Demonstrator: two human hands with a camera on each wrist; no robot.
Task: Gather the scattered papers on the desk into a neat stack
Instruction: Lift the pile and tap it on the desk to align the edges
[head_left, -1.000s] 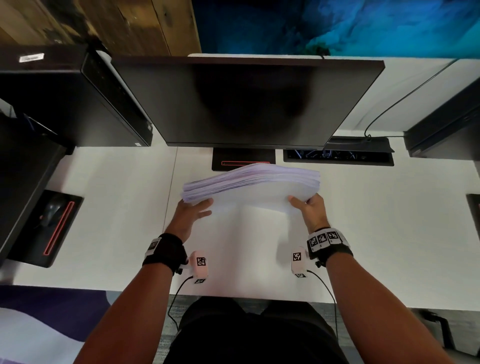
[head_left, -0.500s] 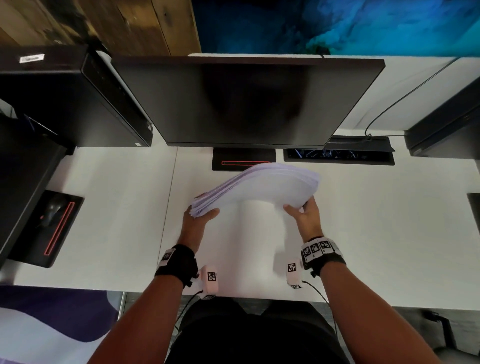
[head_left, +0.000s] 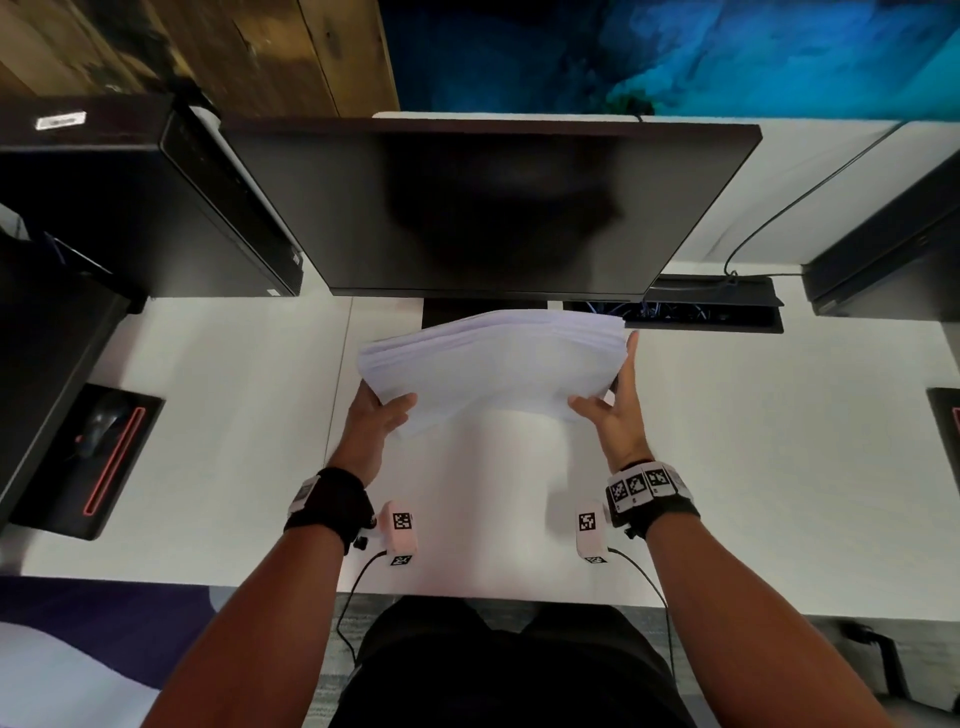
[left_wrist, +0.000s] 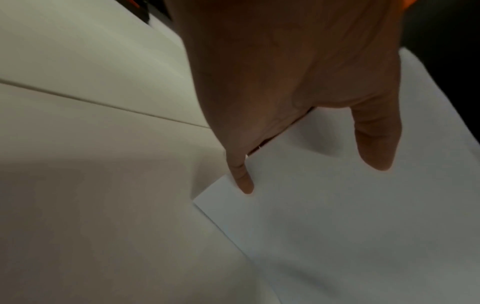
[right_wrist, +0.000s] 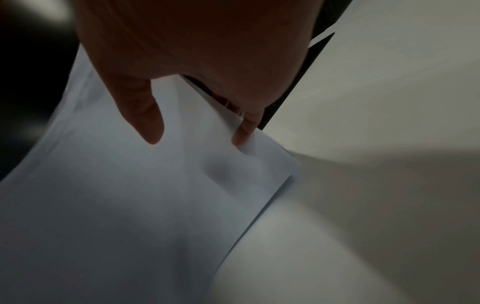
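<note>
The paper stack (head_left: 493, 364), light, limp and prone to slipping, is gripped at both short ends by the left hand (head_left: 376, 421) and right hand (head_left: 615, 415), where it is best held, above the surface (head_left: 779, 441).

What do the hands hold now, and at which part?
Both hold the paper stack: left hand at its left edge, right hand at its right.

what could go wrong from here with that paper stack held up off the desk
1. The stack of papers is held only at its two ends by the left hand and right hand; its middle could buckle and sheets could slide out.
2. Its edges look fanned, not flush, so setting it down as it is may leave an untidy pile.
3. It sits close to the monitor, whose stand it might bump.
</note>
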